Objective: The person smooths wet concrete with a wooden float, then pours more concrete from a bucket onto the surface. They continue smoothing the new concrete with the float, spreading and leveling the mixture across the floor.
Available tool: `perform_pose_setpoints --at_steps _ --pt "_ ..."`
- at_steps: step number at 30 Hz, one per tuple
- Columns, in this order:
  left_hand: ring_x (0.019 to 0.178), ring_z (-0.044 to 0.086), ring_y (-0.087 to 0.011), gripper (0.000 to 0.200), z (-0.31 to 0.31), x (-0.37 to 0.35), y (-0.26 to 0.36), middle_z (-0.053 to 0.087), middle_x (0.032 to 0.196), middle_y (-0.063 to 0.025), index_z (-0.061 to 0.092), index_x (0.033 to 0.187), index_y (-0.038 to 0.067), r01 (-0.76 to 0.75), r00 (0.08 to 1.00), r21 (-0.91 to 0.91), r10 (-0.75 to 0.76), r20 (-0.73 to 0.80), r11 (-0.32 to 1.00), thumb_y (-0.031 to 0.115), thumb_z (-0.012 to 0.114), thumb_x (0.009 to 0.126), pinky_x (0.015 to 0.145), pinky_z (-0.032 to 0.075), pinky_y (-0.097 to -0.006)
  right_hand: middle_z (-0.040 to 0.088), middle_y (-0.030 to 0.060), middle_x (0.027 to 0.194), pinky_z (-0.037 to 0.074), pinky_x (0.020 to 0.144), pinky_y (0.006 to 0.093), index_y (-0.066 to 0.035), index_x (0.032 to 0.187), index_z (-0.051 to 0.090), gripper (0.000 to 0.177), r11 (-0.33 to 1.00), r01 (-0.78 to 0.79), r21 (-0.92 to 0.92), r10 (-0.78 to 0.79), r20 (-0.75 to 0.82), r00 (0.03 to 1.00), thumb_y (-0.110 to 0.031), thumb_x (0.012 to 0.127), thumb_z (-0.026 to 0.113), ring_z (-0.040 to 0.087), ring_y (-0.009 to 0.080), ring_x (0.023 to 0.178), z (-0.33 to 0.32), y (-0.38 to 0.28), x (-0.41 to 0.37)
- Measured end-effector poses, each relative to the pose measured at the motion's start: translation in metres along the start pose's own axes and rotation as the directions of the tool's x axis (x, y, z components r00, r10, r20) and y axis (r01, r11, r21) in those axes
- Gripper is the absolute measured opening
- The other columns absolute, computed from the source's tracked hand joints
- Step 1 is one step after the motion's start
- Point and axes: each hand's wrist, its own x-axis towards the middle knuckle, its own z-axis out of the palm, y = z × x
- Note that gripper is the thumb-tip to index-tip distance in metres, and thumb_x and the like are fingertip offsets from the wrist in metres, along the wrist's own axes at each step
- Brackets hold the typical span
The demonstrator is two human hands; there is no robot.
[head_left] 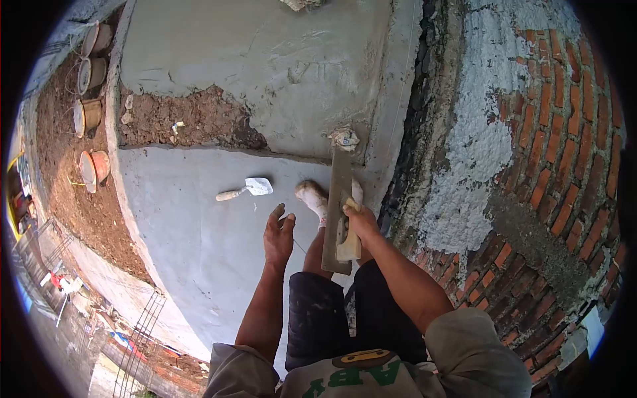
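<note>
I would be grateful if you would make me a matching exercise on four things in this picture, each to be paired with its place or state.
1. Small trowel with a pale metal blade
2. Long, narrow grey float
3. Bare left hand
4. Red-orange brick wall

A. Partly covered by a rough, pale grey coating
B. Held in the bare right hand
C. Lying on the smooth grey slab
D. Holding nothing

Pairs: 1-C, 2-B, 3-D, 4-A
</note>
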Motion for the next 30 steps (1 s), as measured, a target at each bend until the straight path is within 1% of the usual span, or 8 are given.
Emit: perform_pose_setpoints --at_steps 6,7,10,13,14,20,26,30 --pt "0.109 0.062 -0.0242 0.048 0.005 -0.045 0.014 0.060 0.126 -0.0191 0.051 0.133 -0.003 0.003 0.997 -0.087 0.004 0.076 0.996 0.024 0.059 0.093 0.094 0.048 -0.0338 0.066 0.0105 0.089 0.049 0.068 0.0354 0.004 0.103 0.065 0.040 0.987 -0.039 0.156 0.052 -0.083 0.995 -0.032 0.087 0.067 0.064 0.0201 0.077 -0.027 -0.006 -0.008" --pt "0.109 0.063 -0.0293 0.049 0.004 -0.044 0.007 0.061 0.123 -0.0208 0.054 0.129 -0.002 -0.023 0.997 -0.137 0.033 0.069 0.990 0.030 0.059 0.092 0.093 0.048 -0.0355 0.066 0.0110 0.090 0.048 0.068 0.0354 0.003 0.103 0.065 0.040 0.978 -0.068 0.196 0.087 -0.093 0.992 -0.033 0.087 0.067 0.064 0.0203 0.079 -0.029 -0.003 -0.002" --pt "0.111 0.063 -0.0303 0.049 -0.015 -0.044 0.003 0.062 0.122 -0.0216 0.054 0.129 -0.001 -0.008 0.998 -0.067 0.013 0.067 0.998 0.031 0.059 0.092 0.094 0.048 -0.0356 0.065 0.0116 0.093 0.050 0.071 0.0382 0.000 0.111 0.063 0.042 0.929 -0.191 0.318 0.202 -0.003 0.979 -0.035 0.089 0.064 0.063 0.0223 0.083 -0.014 0.011 0.008" --pt "0.111 0.062 -0.0291 0.047 -0.050 -0.032 -0.017 0.062 0.123 -0.0208 0.055 0.128 -0.002 -0.033 0.999 -0.024 0.033 0.034 0.999 0.028 0.060 0.093 0.095 0.047 -0.0352 0.063 0.0112 0.096 0.051 0.074 0.0420 -0.004 0.121 0.058 0.044 0.723 -0.310 0.618 0.244 0.192 0.951 -0.035 0.090 0.061 0.062 0.0243 0.083 0.018 0.008 -0.014" --pt "0.110 0.062 -0.0283 0.046 -0.065 -0.028 -0.022 0.062 0.123 -0.0205 0.056 0.128 -0.003 -0.061 0.998 -0.011 0.061 0.028 0.998 0.027 0.060 0.093 0.095 0.047 -0.0351 0.063 0.0089 0.095 0.050 0.078 0.0469 -0.009 0.118 0.056 0.037 0.764 -0.307 0.568 0.222 0.215 0.951 -0.036 0.096 0.047 0.061 0.0274 0.084 0.030 0.005 -0.018" --pt "0.109 0.060 -0.0207 0.049 -0.201 -0.017 -0.054 0.062 0.121 -0.0166 0.051 0.133 -0.005 -0.075 0.997 -0.177 0.078 0.008 0.981 0.026 0.057 0.095 0.096 0.046 -0.0320 0.064 0.0103 0.096 0.053 0.079 0.0467 -0.008 0.117 0.056 0.035 0.796 -0.160 0.584 0.097 0.137 0.986 -0.035 0.096 0.046 0.063 0.0282 0.083 0.080 -0.021 -0.023" --pt "0.107 0.062 -0.0237 0.051 -0.382 0.010 -0.131 0.064 0.118 -0.0185 0.052 0.132 -0.005 -0.033 0.969 -0.023 0.026 -0.246 0.999 0.032 0.054 0.095 0.094 0.047 -0.0345 0.064 0.0120 0.103 0.054 0.083 0.0458 -0.006 0.119 0.056 0.036 0.677 0.028 0.735 -0.049 0.007 0.999 -0.034 0.097 0.047 0.064 0.0288 0.089 0.132 -0.108 -0.060" --pt "0.098 0.063 -0.0220 0.051 -0.453 0.031 -0.141 0.067 0.108 -0.0158 0.054 0.130 -0.005 -0.034 0.928 -0.105 -0.008 -0.374 0.994 0.034 0.053 0.096 0.089 0.048 -0.0338 0.065 0.0107 0.102 0.054 0.083 0.0445 -0.006 0.119 0.057 0.036 0.682 0.132 0.719 -0.177 -0.012 0.984 -0.033 0.099 0.043 0.064 0.0273 0.088 0.142 -0.126 -0.039"
